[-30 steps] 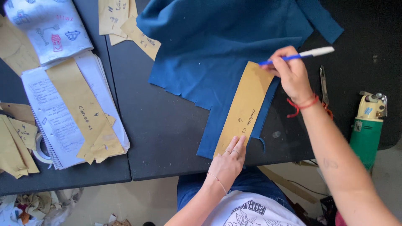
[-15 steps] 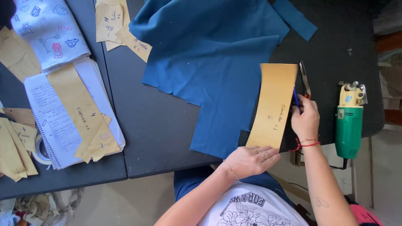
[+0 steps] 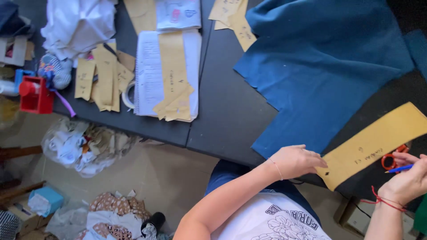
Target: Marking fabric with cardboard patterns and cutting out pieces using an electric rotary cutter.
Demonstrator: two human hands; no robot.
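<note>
Yellow-brown paper pattern strip (image 3: 376, 144) lies on the table (image 3: 231, 115), overlapping the blue fabric (image 3: 329, 71). Your left hand (image 3: 296, 161) presses its near end flat, fingers loosely spread; your right hand (image 3: 407, 178) grips a blue pen (image 3: 399, 169). You look mid-tracing: keep it pinned.

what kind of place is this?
Likely a small sewing or garment-cutting workshop. Blue fabric is spread on a dark table, the left hand pins a tan paper pattern piece on it, the right hand holds a blue pen, and fabric scraps litter the floor.
</note>
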